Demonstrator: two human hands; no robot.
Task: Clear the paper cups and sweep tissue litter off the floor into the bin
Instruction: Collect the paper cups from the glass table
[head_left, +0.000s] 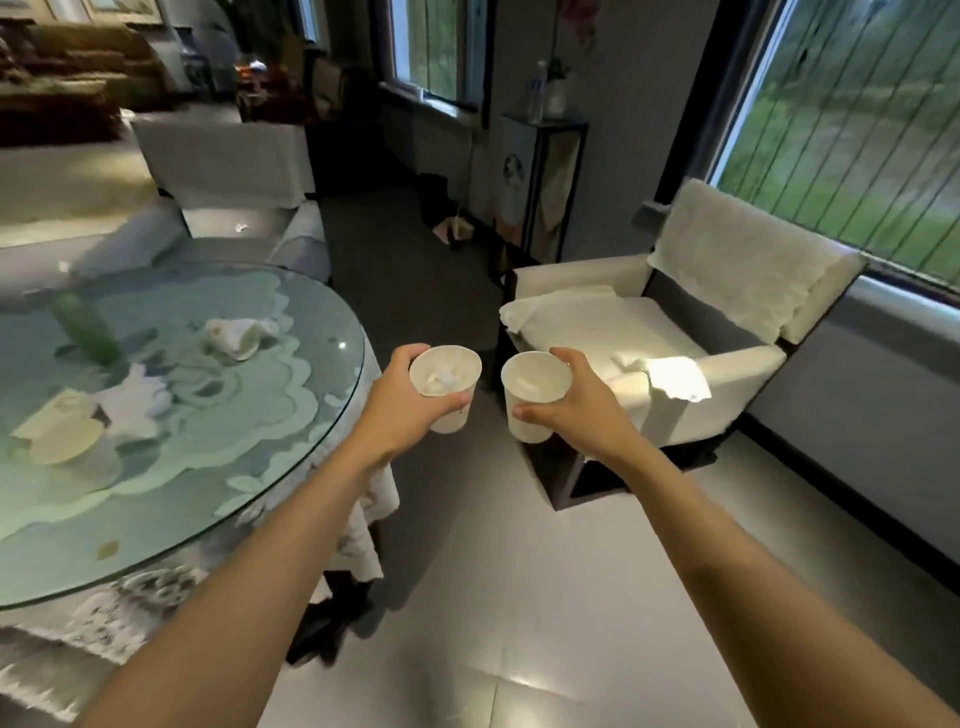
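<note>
Beyond the table's (291, 415) right edge: left cup (445, 387) and right cup (535, 395), side by side above the floor, apart, axes upright.
Left hand (402, 402): wrapped round left cup.
Right hand (576, 400): wrapped round right cup.
Bin: probably the dark container (434, 200) straight ahead, well apart; both hands equally near.

Your left hand (402, 402) grips a white paper cup (448, 387) holding crumpled tissue; your right hand (574, 402) grips a second paper cup (532, 397), both upright, near each other, held out over the pale tiled floor (519, 597). To your left stands a round glass-topped table (249, 457) bearing a tipped cup (241, 335), tissue scraps and a green bottle (85, 330). To your right, a cream armchair (691, 332) sits below a window (857, 130).
</note>
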